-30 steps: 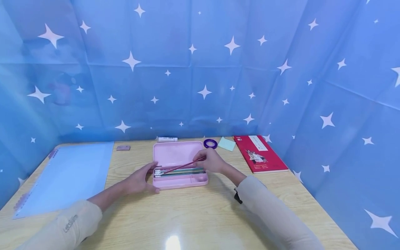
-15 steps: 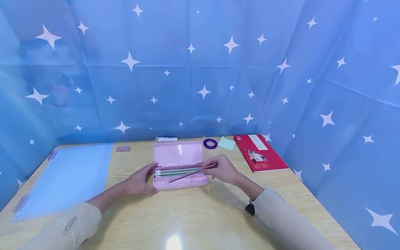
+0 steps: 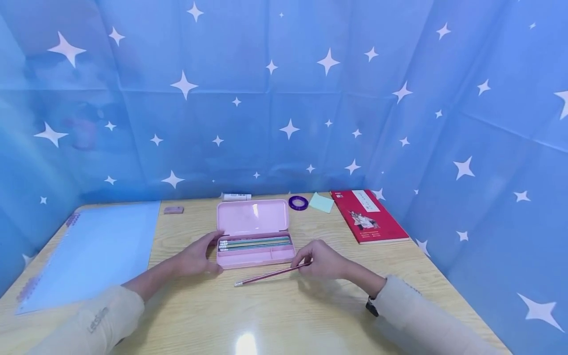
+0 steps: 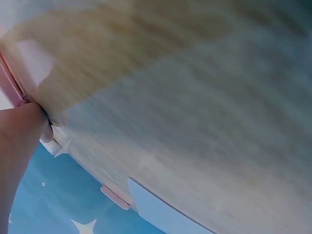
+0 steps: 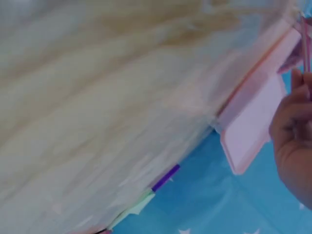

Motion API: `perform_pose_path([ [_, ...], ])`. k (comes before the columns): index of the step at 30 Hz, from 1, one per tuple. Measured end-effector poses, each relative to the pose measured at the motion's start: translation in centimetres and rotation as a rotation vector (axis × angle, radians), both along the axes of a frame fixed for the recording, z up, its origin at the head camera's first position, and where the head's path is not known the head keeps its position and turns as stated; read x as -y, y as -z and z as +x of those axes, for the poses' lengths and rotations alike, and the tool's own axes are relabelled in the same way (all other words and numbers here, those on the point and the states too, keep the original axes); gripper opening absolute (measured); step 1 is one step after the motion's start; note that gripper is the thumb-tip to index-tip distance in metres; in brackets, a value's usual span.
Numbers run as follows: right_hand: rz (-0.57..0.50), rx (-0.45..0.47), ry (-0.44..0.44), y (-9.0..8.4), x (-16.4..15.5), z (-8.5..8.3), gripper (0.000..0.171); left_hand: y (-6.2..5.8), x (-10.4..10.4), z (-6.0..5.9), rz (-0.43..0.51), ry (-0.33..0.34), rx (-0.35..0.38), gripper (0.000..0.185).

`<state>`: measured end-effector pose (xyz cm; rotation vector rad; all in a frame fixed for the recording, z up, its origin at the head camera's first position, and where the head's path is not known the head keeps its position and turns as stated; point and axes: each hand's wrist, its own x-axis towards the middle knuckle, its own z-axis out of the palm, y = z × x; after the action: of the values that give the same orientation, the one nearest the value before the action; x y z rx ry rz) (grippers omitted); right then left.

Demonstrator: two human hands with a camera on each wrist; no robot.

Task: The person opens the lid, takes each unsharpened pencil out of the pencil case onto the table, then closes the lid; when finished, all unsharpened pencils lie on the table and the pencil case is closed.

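Note:
Near the middle of the table lies a pink pencil case with its lid raised. Several striped pencils with white eraser ends fill its long rear compartment. At the case's left end, my left hand holds it, thumb at the front corner and fingers at the back. My right hand pinches a dark red pencil near one end, in front of the case. The pencil's white eraser end points left, close to the tabletop; whether it touches is unclear. The right wrist view shows the red pencil in those fingers.
A white sheet with a spiral edge covers the left side. Along the back are an eraser, a white tube, a purple tape roll, green sticky notes and a red booklet. A starry blue curtain hangs behind.
My right hand has drawn the red pencil out of the case, forward over its front edge and slightly right. The left hand has stayed at the case's left end.

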<state>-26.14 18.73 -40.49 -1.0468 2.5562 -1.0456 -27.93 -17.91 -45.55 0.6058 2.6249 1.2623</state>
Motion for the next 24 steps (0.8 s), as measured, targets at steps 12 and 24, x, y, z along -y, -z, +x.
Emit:
perform_pose_path([
  [12, 0.023, 0.013, 0.040, 1.6, 0.8, -0.9, 0.007, 0.1, 0.1, -0.5, 0.018, 0.040, -0.015, 0.104],
  [24, 0.040, 0.085, 0.152, 1.3, 1.0, 0.0, 0.005, 0.2, 0.3, -0.2, 0.033, 0.030, -0.020, 0.103],
])
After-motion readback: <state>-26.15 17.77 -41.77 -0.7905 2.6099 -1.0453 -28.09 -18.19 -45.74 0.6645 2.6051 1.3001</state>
